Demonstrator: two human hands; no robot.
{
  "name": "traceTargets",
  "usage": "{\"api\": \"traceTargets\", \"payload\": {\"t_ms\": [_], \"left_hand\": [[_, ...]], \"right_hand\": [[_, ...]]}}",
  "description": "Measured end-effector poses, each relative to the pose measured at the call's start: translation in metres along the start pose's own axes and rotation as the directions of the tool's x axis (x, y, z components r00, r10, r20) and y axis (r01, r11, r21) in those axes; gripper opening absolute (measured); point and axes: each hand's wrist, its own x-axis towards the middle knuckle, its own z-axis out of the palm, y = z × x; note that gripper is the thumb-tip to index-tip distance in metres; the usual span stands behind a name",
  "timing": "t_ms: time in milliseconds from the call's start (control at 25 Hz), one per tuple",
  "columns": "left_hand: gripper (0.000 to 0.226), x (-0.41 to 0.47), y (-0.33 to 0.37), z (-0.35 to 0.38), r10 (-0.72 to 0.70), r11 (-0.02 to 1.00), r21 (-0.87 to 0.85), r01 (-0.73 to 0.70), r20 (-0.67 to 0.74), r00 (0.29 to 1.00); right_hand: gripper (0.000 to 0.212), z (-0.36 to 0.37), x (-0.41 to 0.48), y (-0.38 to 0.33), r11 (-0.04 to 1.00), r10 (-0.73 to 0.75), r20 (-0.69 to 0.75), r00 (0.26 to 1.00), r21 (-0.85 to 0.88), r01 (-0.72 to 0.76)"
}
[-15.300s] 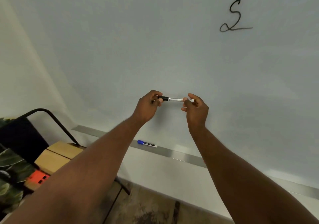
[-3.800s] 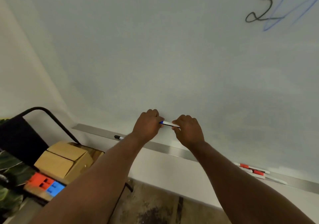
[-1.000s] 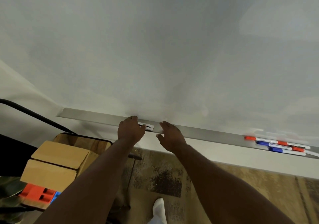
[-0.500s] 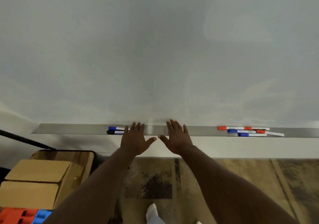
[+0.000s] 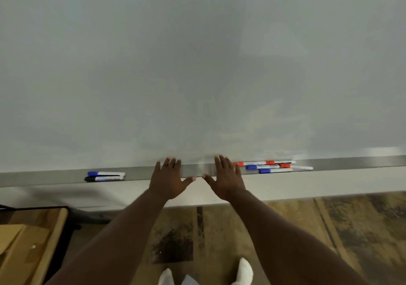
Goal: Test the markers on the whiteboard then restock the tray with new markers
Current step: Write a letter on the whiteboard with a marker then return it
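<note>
head view: left grip [image 5: 169, 181] and right grip [image 5: 224, 179] spread flat and empty over the tray [image 5: 197, 170], between a blue-and-black marker pair [image 5: 105, 176] and a red-and-blue marker cluster [image 5: 268, 166]. whiteboard [image 5: 197, 65] shows no strokes here; testing seems paused, restocking apparently pending.

The left hand [image 5: 168, 180] and right hand [image 5: 224, 180], which pinched the blue-capped marker [image 5: 105, 173] between them seconds ago, now hold nothing, fingers spread over the tray [image 5: 197, 170]. That marker lies there beside the black-capped marker [image 5: 103, 178] (left of both hands).
</note>
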Motion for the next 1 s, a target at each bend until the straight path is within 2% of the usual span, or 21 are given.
{"api": "traceTargets", "payload": {"t_ms": [360, 560, 760, 1000], "left_hand": [[0.085, 0.028, 0.149, 0.014, -0.088, 0.995, -0.041, 0.089, 0.027, 0.996], [0.066, 0.041, 0.219, 0.028, -0.117, 0.993, -0.024, 0.12, 0.096, 0.988], [0.058, 0.059, 0.263, 0.042, -0.065, 0.992, -0.097, 0.077, 0.119, 0.991], [0.051, 0.075, 0.294, 0.059, 0.003, 0.994, -0.112, 0.008, 0.101, 0.995]], "right_hand": [[0.082, -0.034, -0.002, 0.156, 0.999, 0.0, 0.032, 0.999, 0.038, -0.001], [0.064, -0.045, -0.007, 0.226, 0.995, 0.064, -0.041, 0.997, 0.085, -0.06], [0.044, -0.046, -0.008, 0.267, 0.978, 0.2, -0.116, 0.973, 0.086, -0.19], [0.043, -0.039, -0.01, 0.293, 0.947, 0.308, -0.101, 0.946, 0.122, -0.296]]}}
